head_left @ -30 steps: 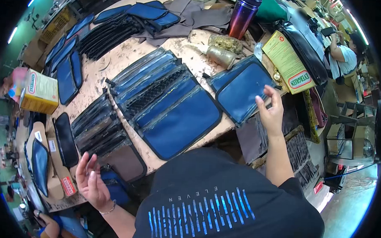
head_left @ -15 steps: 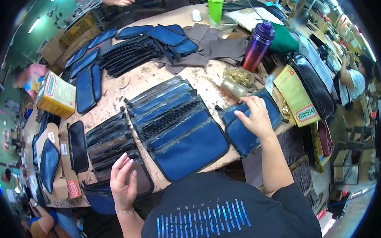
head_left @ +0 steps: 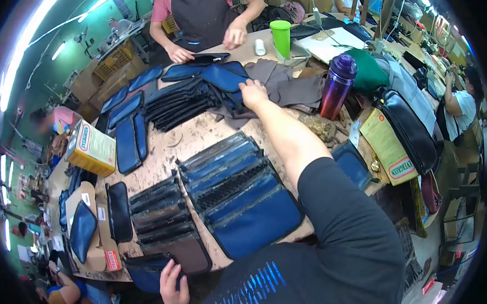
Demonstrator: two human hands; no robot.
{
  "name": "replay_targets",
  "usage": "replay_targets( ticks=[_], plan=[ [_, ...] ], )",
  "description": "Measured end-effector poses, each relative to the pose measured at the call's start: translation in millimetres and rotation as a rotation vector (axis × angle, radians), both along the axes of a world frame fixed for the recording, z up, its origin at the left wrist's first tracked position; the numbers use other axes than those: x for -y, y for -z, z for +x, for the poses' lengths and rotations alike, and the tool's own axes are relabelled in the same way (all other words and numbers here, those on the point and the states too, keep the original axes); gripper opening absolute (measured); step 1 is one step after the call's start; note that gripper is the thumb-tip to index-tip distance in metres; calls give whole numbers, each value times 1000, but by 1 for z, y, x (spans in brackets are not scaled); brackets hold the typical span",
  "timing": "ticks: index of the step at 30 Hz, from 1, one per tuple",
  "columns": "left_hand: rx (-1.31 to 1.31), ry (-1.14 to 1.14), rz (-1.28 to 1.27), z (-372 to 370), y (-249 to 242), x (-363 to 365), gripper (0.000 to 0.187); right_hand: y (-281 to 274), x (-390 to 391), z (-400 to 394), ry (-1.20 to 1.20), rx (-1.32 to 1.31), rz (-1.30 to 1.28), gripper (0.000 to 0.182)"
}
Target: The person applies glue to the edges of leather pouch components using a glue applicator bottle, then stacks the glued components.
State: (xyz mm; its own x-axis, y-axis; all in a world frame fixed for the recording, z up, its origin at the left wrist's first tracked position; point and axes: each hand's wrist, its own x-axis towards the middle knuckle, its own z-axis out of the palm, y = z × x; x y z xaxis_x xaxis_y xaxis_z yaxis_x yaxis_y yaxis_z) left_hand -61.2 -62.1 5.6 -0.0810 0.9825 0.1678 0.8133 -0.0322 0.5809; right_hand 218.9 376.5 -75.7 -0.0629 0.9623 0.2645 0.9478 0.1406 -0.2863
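Note:
My right hand (head_left: 254, 93) reaches far across the table, its fingers closed at the edge of a blue black-edged panel (head_left: 223, 76) on a pile; the fingertips are partly hidden. Under that panel lies a stack of dark panels (head_left: 181, 104). My left hand (head_left: 174, 284) is low at the near table edge, fingers apart and holding nothing, beside a blue pouch-like piece (head_left: 145, 277). In front of me rest a large blue panel with layered strips (head_left: 254, 219) and a brown one with similar strips (head_left: 183, 253). Another blue panel (head_left: 351, 164) is partly behind my right arm.
A purple bottle (head_left: 337, 85), a green cup (head_left: 280, 38) and dark fabric pieces (head_left: 294, 89) stand or lie at the back. A yellow tin (head_left: 93, 147) is at left, another yellow container (head_left: 388, 146) at right. Across the table, a co-worker in an apron (head_left: 202, 22) handles a dark piece.
My right hand has moved from the right-hand blue panel to the far pile. My left hand has lowered toward the near edge. The view has shifted, showing more of the co-worker.

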Motion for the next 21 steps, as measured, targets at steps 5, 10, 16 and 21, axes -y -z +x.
replay_targets(
  ticks=[5, 10, 16, 21],
  plan=[
    [-80, -92, -5, 0, -8, 18, 24, 17, -36, -17, -115, 176, 16, 25],
    [-127, -67, -21, 8, -10, 2, 27, 3, -53, -3, -109, 100, 545, 15],
    [330, 185, -39, 27, 5, -49, 26, -124, 8, 37, -320, -643, 774, 8],
    [1369, 409, -362, 84, 31, -115, 53, -157, 107, 62, -625, -1526, 467, 9]
  ],
)
